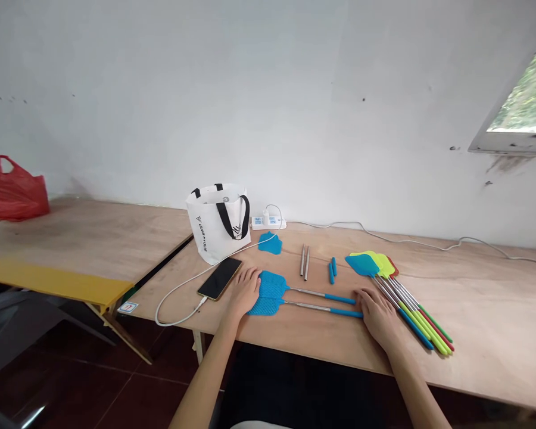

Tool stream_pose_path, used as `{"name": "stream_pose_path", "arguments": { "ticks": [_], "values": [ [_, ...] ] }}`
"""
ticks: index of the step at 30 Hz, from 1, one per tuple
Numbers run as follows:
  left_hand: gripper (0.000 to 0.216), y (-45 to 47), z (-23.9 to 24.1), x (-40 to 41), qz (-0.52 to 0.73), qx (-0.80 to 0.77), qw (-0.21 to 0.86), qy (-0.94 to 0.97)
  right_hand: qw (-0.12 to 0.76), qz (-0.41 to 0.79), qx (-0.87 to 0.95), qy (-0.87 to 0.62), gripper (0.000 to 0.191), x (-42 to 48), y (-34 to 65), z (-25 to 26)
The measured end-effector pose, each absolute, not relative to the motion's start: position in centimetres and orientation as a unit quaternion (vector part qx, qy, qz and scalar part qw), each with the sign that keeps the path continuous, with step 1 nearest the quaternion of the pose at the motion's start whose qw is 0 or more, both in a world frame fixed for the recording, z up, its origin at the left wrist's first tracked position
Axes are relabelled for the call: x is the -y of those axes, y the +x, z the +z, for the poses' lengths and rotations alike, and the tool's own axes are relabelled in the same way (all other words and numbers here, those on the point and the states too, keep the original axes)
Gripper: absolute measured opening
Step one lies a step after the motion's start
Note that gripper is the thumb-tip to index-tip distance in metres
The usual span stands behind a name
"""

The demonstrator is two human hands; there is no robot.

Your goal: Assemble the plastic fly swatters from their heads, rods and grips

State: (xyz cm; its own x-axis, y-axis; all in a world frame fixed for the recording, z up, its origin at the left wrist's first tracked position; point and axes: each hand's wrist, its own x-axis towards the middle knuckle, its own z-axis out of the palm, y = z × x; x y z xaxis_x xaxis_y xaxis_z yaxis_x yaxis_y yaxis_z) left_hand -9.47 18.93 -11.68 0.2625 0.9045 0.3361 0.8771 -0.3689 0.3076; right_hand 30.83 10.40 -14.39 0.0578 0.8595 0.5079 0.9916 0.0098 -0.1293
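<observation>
Two blue fly swatters with metal shafts lie side by side in front of me, the upper one (272, 283) partly touching the lower one (267, 306). My left hand (245, 291) rests palm down at the left edge of their mesh heads, fingers stretched out. At the other end, my right hand (377, 310) lies on the table by the tips of the blue handles, its fingers loosely apart. Beyond the swatters are two metal tubes (304, 262), two short blue handle grips (332, 270) and loose blue swatter heads (270, 243).
Several assembled swatters (404, 304) in blue, yellow-green, red and green lie fanned at the right. A phone (220, 278) on a white cable lies left of my left hand. Behind it stand a white bag (217, 229) and a power strip (268, 222). A red bag (15, 190) sits far left.
</observation>
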Motion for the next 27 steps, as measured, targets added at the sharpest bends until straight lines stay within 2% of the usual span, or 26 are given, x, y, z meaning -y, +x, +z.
{"name": "stream_pose_path", "arguments": {
  "ticks": [8,14,19,27],
  "values": [
    [0.04,-9.8,-11.2,-18.8,0.224,-0.556,0.042,0.799,0.223,-0.141,0.671,-0.693,0.042,-10.3,30.6,-14.3],
    [0.04,-10.7,-11.0,-19.3,0.271,-0.531,0.104,0.796,0.216,-0.137,0.672,-0.695,0.041,-10.4,30.7,-14.5],
    [0.046,-10.7,-11.2,-19.4,0.281,-0.527,0.104,0.795,0.218,-0.133,0.67,-0.697,0.041,-10.4,30.7,-14.5],
    [0.034,-11.5,-11.4,-19.7,0.269,-0.518,0.13,0.801,0.215,-0.127,0.676,-0.693,0.043,-10.3,30.6,-14.4]
  ]
}}
